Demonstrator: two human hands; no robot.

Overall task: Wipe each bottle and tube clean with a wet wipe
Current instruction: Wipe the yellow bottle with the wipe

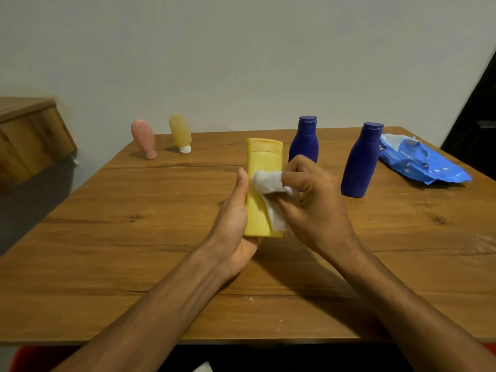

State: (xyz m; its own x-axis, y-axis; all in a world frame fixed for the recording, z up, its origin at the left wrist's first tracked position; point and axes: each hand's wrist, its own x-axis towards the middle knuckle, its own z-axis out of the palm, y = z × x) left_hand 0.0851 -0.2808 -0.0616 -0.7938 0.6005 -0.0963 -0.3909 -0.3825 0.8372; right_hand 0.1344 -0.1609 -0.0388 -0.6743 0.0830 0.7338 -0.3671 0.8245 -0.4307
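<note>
While the pink tube (143, 139) and the amber tube (180, 132) are standing cap-down near the far left corner of the table (134, 237), the left hand (236, 226) is holding the yellow bottle (261, 183) over the table's middle, its grip wrapping the base and left side. The right hand (314, 205) is pinching a wet wipe (268, 181) against the bottle's face. The smooth plastic is likely feeling light, stiff and slippery once damp, so holding low by the narrow sides is looking wisest. A blue bottle (304, 140) and a second blue bottle (359, 162) are standing toward the far right edge, beside the wipe pack (418, 162).
</note>
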